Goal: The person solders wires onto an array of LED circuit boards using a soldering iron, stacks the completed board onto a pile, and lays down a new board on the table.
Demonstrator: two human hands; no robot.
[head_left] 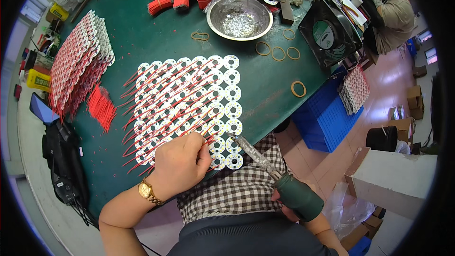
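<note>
You are gripping the green-handled soldering iron with a long metallic barrel (pixel 299 197) in your right hand (pixel 287 205), whose fingers are closing around the handle, while your left hand (pixel 182 162) is curling into a narrow pinch over the lower part of the grid of white ring-shaped circuit boards (pixel 189 109). That grid is lying flat on the dark green tabletop (pixel 265 97) directly before you, with thin red insulated wires (pixel 170 109) slanting across most of it; the rightmost column is looking bare of them. For what seems to be wire soldering, you would do well to be bracing the left wrist, keeping your fingertips clear of the hot end, and steadying each wire on its pad until the joint is setting. The iron's tip is pointing at the right-hand columns, so a light, brief touch is probably serving you better than pressing, which could be shifting neighbouring boards. Your left fingertips are hiding from view, so I cannot tell whether they are pinching a wire. The tip is showing too small to tell whether it is touching a board. Your knuckles are covering several lower rings, and the handle is blocking most of your right fingers.
</note>
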